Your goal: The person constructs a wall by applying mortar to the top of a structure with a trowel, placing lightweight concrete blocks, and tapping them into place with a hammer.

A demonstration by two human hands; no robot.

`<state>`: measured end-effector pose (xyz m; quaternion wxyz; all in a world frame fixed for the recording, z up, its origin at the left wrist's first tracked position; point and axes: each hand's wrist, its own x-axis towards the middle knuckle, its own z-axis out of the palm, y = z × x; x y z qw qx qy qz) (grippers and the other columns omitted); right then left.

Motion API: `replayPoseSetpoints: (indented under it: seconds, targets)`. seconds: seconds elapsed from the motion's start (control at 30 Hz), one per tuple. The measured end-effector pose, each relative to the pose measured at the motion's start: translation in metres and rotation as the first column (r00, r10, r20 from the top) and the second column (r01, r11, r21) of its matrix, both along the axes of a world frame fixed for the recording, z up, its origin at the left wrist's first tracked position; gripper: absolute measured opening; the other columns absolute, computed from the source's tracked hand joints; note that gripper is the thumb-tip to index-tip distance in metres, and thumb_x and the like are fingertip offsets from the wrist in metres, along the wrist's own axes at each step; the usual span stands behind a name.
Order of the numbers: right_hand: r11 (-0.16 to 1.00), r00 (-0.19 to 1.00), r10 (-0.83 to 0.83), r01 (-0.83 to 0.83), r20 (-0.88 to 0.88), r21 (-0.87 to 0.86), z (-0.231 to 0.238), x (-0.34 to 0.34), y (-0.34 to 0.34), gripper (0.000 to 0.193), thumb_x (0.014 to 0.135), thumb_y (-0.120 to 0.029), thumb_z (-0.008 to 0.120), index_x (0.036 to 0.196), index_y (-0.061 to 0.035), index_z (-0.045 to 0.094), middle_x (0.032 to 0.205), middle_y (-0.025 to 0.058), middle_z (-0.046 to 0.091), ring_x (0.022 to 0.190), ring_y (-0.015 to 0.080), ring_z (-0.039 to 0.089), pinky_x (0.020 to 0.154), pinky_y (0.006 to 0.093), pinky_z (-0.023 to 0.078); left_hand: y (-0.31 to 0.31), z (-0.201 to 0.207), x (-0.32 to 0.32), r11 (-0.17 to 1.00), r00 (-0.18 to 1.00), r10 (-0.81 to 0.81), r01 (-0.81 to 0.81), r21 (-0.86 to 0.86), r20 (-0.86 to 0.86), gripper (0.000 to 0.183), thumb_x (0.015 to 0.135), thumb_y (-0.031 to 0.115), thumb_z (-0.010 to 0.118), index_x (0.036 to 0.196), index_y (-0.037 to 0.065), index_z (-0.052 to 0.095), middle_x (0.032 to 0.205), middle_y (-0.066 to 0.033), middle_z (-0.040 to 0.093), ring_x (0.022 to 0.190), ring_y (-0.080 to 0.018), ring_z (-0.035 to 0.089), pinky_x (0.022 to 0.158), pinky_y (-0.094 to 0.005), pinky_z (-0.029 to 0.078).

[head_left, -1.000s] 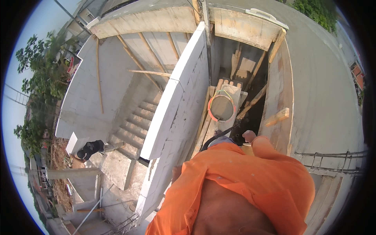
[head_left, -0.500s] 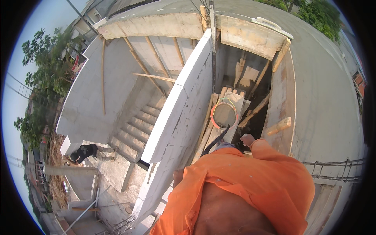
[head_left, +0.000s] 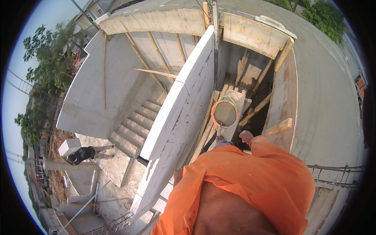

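My right hand (head_left: 246, 136) is closed in a loose fist in front of my orange shirt, over the dark gap beside the planks, with nothing seen in it. Of my left hand (head_left: 178, 176), only a small part shows between the shirt and the white block wall; its fingers are hidden. Ahead of me, a round bucket (head_left: 225, 112) with an orange rim and a thin yellowish handle stands on a plank walkway (head_left: 235, 96). Grey matter, like wet mortar, fills it. My foot (head_left: 220, 138) is just short of the bucket, and neither hand touches it.
A tall white block wall (head_left: 176, 98) runs along my left; beyond and below it are concrete stairs (head_left: 133, 127). A co-worker (head_left: 84, 154) holds a white block (head_left: 69, 147) down there. Wooden props (head_left: 258, 107) cross the dark opening, and a stub of timber (head_left: 279, 127) juts from the right-hand formwork.
One foot has come into view close to the bucket, and a dark strap-like shape there shows less. My right hand barely shifts. The co-worker and the white block have moved slightly.
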<state>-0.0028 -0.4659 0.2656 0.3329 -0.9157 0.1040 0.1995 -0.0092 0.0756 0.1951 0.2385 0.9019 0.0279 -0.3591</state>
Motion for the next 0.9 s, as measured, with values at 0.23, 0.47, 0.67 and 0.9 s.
replayPoseSetpoints:
  seconds: [0.23,0.47,0.67,0.9]
  targets:
    - [0.957,0.972,0.232,-0.220,0.045,-0.187,-0.010,-0.005,-0.009,0.020,0.080,-0.017,0.055,0.075,0.0003,0.064,0.058,0.0145,0.060,0.049,0.0262,0.060,0.041,0.0382,0.045,-0.001,0.004,0.006,1.000,1.000,0.000,0.000,0.002,0.001,0.015,0.082,0.017,0.053,0.080,0.007,0.065,0.078,-0.0103,0.064,0.069,-0.0238,0.065,0.056,-0.0379,0.052]
    - [0.985,0.967,-0.161,0.170,-0.197,0.030,0.006,0.003,0.011,0.020,0.081,-0.015,0.053,0.076,0.0005,0.065,0.063,0.0138,0.063,0.053,0.0277,0.063,0.045,0.0403,0.049,0.005,0.006,0.012,1.000,1.000,0.018,-0.018,0.004,0.003,0.016,0.082,0.018,0.053,0.080,0.007,0.065,0.077,-0.0101,0.064,0.068,-0.0234,0.065,0.054,-0.0376,0.052]
    - [0.930,0.960,0.277,-0.280,-0.049,-0.239,-0.001,0.002,-0.006,0.018,0.078,-0.013,0.054,0.075,0.0003,0.066,0.062,0.0134,0.062,0.055,0.0267,0.065,0.048,0.0399,0.051,-0.003,0.006,0.018,1.000,1.000,0.006,-0.006,-0.009,-0.004,0.016,0.082,0.018,0.053,0.080,0.006,0.065,0.077,-0.0100,0.064,0.066,-0.0231,0.064,0.053,-0.0373,0.052]
    - [0.938,0.967,0.251,-0.235,0.033,-0.255,-0.011,0.005,-0.003,0.016,0.076,-0.014,0.056,0.072,-0.0016,0.066,0.064,0.0135,0.063,0.059,0.0272,0.066,0.054,0.0404,0.052,0.001,0.006,0.017,1.000,1.000,0.018,-0.017,0.005,-0.015,0.017,0.082,0.019,0.053,0.080,0.006,0.064,0.076,-0.0099,0.064,0.065,-0.0227,0.064,0.052,-0.0369,0.051]
